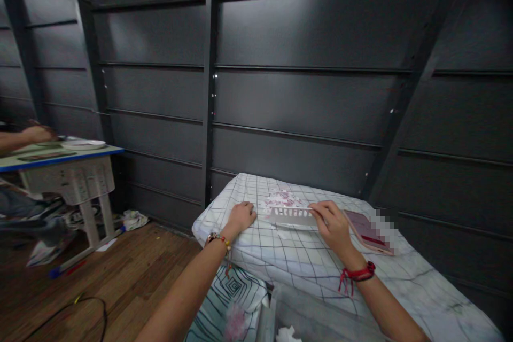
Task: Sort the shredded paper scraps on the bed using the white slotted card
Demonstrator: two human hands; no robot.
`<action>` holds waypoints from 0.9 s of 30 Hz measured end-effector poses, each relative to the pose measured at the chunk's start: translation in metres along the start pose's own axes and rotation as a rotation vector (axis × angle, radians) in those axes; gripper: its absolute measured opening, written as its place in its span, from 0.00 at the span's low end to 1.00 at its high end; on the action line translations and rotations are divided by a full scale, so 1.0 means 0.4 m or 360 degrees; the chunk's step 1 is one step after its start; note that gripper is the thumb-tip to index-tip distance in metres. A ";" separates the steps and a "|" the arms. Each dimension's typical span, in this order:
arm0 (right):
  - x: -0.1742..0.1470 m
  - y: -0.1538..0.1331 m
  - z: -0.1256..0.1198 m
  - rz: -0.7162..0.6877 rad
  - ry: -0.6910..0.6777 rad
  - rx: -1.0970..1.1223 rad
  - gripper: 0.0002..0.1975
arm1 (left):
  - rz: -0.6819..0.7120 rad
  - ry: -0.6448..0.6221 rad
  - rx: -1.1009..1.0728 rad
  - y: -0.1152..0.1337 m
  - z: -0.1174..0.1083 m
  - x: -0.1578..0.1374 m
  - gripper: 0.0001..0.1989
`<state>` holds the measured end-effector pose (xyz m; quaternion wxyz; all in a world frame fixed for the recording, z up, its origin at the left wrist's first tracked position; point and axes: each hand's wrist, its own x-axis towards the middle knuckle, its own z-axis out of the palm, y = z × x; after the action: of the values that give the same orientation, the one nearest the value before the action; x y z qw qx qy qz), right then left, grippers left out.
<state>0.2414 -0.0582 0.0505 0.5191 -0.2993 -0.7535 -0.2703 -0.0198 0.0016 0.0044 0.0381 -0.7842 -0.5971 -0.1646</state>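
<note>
A: What lies nearest?
B: A translucent plastic bin (320,307).
A: And the slotted strip (292,218)?
B: Above the checked cloth (296,259), before pink-and-white shreds (282,199). The right hand (332,227) pinches one end, probably keeping the slots uncovered. The left hand (242,216), loosely bent, rests on cloth, gripping nothing visible.
A: Room?
B: Between hands and strip's left end; a pink-cased device (364,230) bounds the right, the dark panelled wall (296,96) the rear.

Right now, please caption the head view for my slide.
Right hand holds a slotted strip beside pink-and-white shreds; left hand rests on the checked cloth.
</note>
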 end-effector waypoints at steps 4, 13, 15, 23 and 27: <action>-0.013 -0.001 -0.005 -0.0058 -0.0102 0.0062 0.07 | -0.0004 0.0004 0.0017 0.000 0.002 0.001 0.13; -0.032 0.018 -0.087 0.0173 0.0057 -0.0064 0.06 | 0.0020 0.0024 -0.0009 -0.004 0.012 0.005 0.13; -0.035 -0.003 -0.080 0.0263 0.0077 -0.0085 0.07 | 0.0027 0.0027 -0.0002 -0.004 0.010 0.004 0.13; -0.090 -0.038 -0.064 0.0492 -0.0023 -0.0139 0.11 | 0.0020 0.0038 0.0014 -0.001 0.005 0.004 0.13; -0.106 0.008 -0.075 0.0572 0.0030 -0.0263 0.15 | 0.0017 0.0041 0.0005 -0.002 0.009 0.004 0.13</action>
<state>0.2742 -0.0849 0.0202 0.5399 -0.4681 -0.6583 -0.2368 -0.0196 0.0042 0.0015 0.0479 -0.7851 -0.5926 -0.1737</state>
